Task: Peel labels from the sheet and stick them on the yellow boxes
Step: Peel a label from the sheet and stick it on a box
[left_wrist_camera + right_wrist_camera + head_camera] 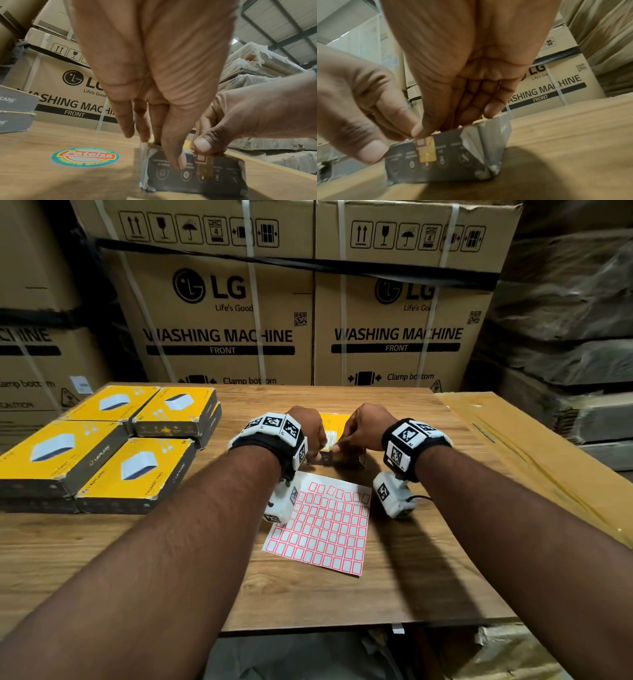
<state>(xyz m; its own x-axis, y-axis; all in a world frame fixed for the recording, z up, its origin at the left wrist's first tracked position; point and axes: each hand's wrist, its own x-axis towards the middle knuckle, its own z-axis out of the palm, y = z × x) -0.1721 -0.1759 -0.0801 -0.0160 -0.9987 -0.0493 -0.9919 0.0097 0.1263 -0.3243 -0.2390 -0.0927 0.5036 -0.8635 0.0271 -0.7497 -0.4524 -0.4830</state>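
The yellow box (192, 174) was steadied by the left hand's (310, 428) curled fingers so a label (200, 158) could be pressed on by the right hand's (364, 426) pinching fingertips.

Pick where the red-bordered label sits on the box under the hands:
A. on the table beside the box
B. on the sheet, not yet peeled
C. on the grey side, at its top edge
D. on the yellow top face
C: the label sits on the box's grey side by the top edge, under the right hand's thumb.
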